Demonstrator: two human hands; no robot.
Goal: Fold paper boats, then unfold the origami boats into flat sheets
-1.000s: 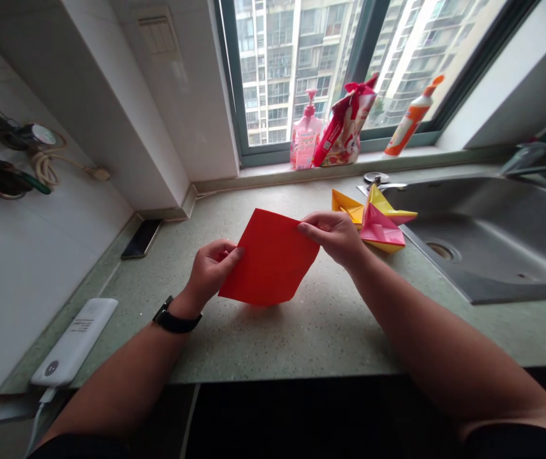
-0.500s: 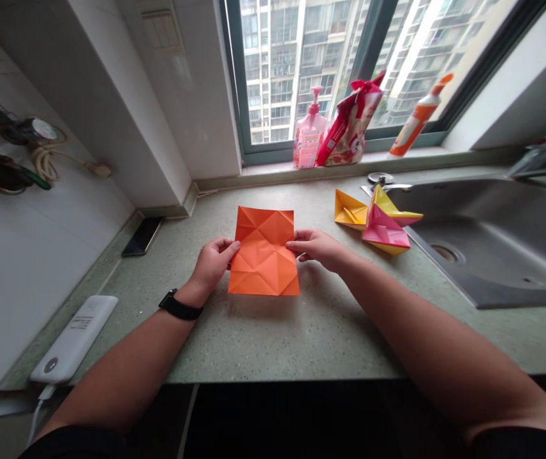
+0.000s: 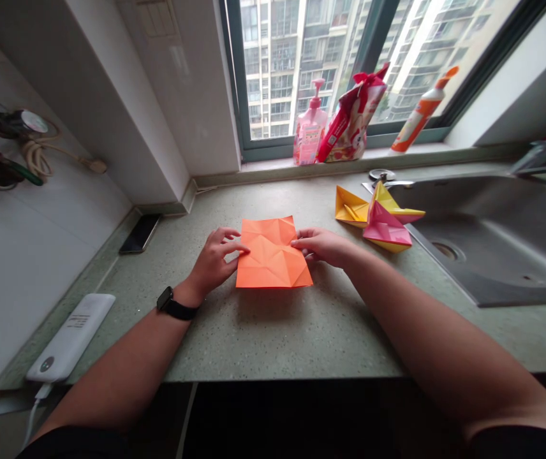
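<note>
Paper (image 3: 275, 258), orange and crossed by creases, sits mid-view between the two hands on my feed, its near edge raised over the counter (image 3: 277, 347) with a shadow beneath; I can't tell whether its far edge touches down. I have the right hand (image 3: 324, 247) clamped on the paper's right edge, thumb on top and fingers underneath. My left hand (image 3: 215, 261) has its fingers apart, the tips at the paper's left edge; I can't tell how firmly they touch. A watch (image 3: 164, 299) is on that wrist. To the right I see folded paper shapes in amber (image 3: 349, 209), yellow (image 3: 388, 201) and pink (image 3: 384, 226), bunched close beside the sink (image 3: 502, 255). Over on the left lie a phone (image 3: 140, 234) and a white power bank (image 3: 73, 335).
</note>
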